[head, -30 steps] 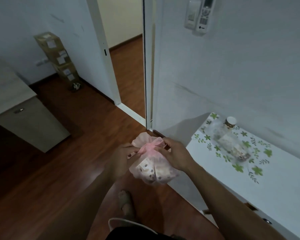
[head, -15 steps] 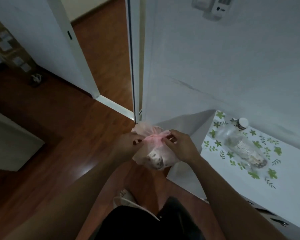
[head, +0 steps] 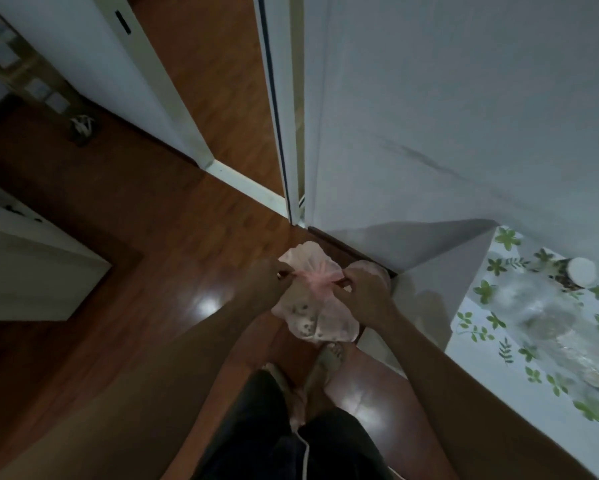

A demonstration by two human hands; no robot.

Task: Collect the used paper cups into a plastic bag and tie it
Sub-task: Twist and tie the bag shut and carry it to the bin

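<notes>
1. Plastic bag: pale pink, thin and see-through, bulging at the bottom, cinched into a narrow neck, with a ruffled fan of loose film above the gather.
2. Paper cups: seen through the film as pale shapes with dark speckled print, packed into the lower bulge; number impossible to tell.
3. Position of the bundle: held in mid-air near the middle of the view, above a glossy wooden floor and a pair of feet, just left of the corner of a white table, touching none of them.
4. Left hand: fingers curled, pinching a twisted strand of film at the left side of the neck.
5. Right hand: likewise curled, pinching a strand at the right side of the neck; back of the hand toward the camera, fingertips mostly hidden.
6. Both strands drawn out sideways, meeting at the darker pink gather between the two hands; finished knot or mere twist, impossible to tell.
7. Around it: leaf-print cloth on the table, with a clear bottle lying on it, white-capped; pale cabinet at far left; cardboard boxes in the upper left corner.
</notes>
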